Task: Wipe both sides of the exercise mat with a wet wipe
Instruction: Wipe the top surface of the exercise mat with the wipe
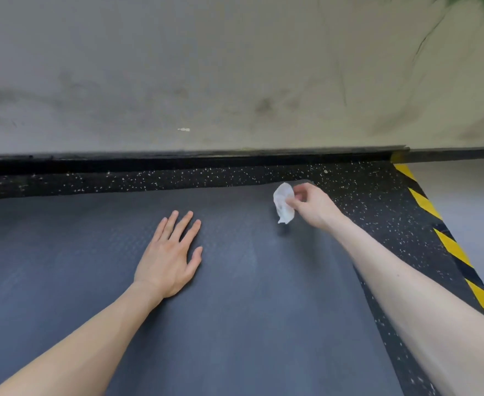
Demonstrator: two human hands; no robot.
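The exercise mat [235, 310] lies spread flat. At the mat's middle the left grip [168, 258] rests open, palm down. Near the mat's far right corner the right grip [315, 207] pinches a crumpled wet wipe [283, 204], which hangs over the mat.

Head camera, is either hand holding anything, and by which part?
The right hand pinches the wipe by its right edge; left hand lies flat on the mat, holding nothing.
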